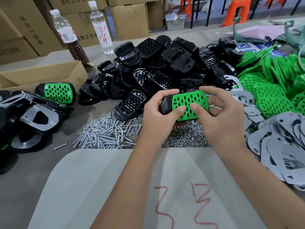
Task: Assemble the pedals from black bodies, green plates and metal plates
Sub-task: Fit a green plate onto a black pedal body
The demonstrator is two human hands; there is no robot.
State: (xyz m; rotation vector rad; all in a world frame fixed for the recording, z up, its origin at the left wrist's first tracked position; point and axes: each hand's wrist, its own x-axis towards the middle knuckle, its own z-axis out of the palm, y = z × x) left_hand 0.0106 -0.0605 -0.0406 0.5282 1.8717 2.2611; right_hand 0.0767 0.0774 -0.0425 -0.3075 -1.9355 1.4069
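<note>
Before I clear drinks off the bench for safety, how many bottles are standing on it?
2. The bottle with dark liquid stands at the far left behind the open cardboard box; the clear water bottle stands right of it. No others show.

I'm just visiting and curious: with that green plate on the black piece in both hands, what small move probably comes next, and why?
Probably pressing the perforated green plastic plate flush into the black plastic pedal body. Both thumbs already rest on the plate, with the left hand and right hand gripping the pair. The silver screws lie untouched below.
</note>
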